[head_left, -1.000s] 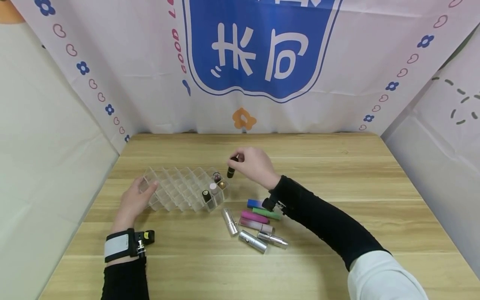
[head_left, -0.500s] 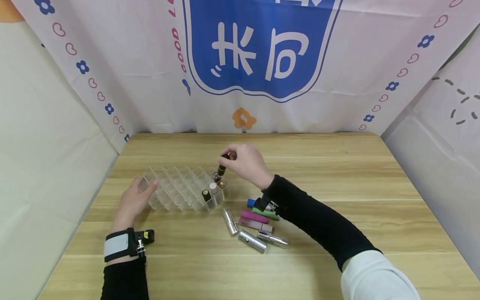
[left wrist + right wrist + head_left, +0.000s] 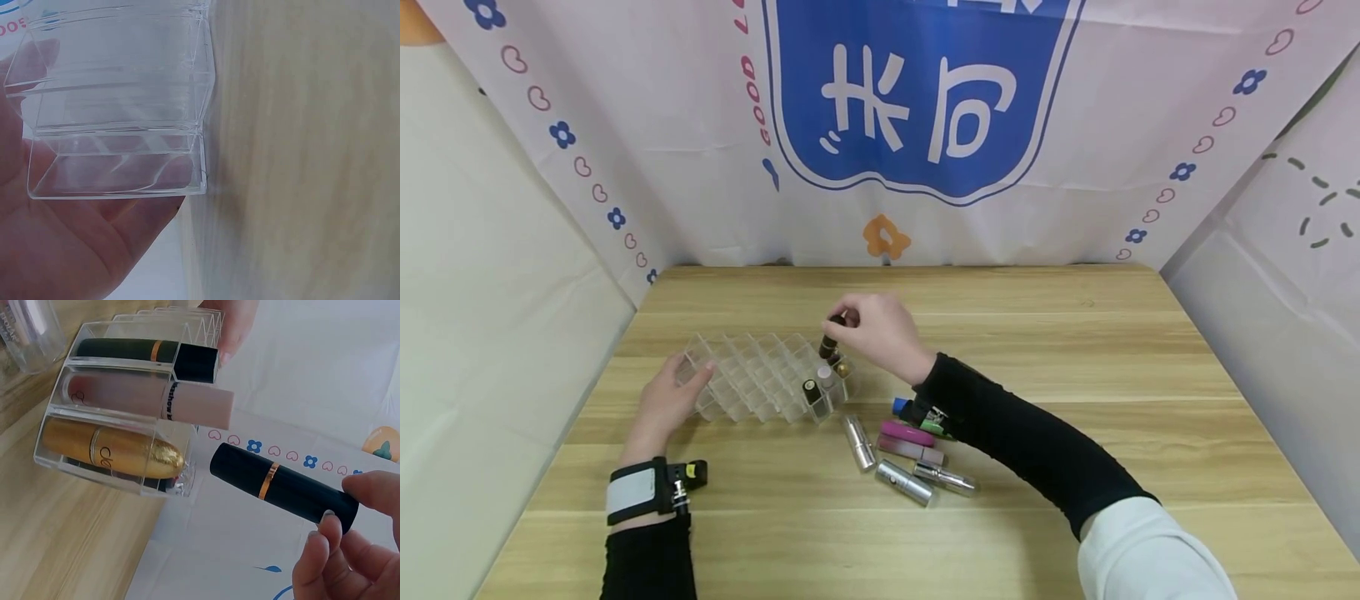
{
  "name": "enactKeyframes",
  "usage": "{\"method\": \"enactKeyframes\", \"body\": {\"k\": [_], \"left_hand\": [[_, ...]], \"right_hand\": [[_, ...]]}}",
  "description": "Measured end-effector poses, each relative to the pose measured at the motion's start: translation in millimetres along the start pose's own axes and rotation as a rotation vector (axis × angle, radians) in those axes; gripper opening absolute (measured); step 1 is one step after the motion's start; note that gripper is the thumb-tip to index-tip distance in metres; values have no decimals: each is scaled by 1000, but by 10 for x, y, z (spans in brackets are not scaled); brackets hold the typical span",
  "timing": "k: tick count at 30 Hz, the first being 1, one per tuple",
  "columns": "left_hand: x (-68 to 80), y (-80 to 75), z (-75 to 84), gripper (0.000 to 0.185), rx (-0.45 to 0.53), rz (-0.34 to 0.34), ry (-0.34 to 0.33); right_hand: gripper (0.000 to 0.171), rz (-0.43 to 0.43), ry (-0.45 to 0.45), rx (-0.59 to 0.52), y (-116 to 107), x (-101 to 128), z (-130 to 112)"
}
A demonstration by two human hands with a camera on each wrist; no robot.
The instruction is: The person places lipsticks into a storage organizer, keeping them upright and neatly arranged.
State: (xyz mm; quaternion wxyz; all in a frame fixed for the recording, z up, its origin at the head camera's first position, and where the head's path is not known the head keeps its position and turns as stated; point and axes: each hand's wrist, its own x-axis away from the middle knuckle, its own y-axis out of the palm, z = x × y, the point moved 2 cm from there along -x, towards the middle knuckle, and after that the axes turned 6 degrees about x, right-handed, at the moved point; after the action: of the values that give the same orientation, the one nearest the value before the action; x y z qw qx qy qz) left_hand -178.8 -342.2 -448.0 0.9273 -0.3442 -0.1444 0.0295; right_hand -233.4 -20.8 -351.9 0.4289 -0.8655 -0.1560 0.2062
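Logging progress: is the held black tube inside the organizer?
No, out: the right wrist view shows the black tube apart from the organizer.

Wood-grain table (image 3: 1075, 333), white backdrop (image 3: 700, 200) with blue emblem (image 3: 923, 92), orange flower print (image 3: 874, 240), pale left wall (image 3: 490, 333)

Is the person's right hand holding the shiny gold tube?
No, the right hand pinches a black tube, while the gold tube sits in the clear holder.
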Motion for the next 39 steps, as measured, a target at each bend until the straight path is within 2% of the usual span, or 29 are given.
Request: {"method": "enactKeyframes", "body": {"k": [17, 33, 39], "left_hand": [[-12, 10, -7, 94, 19, 4, 4], [42, 3, 25, 91, 13, 0, -5], [40, 5, 31, 92, 13, -3, -8]], "right_hand": [[21, -63, -24, 42, 178, -10, -45], [25, -142, -8, -9, 281, 6, -33], [25, -142, -11, 32, 322, 8, -36]]}}
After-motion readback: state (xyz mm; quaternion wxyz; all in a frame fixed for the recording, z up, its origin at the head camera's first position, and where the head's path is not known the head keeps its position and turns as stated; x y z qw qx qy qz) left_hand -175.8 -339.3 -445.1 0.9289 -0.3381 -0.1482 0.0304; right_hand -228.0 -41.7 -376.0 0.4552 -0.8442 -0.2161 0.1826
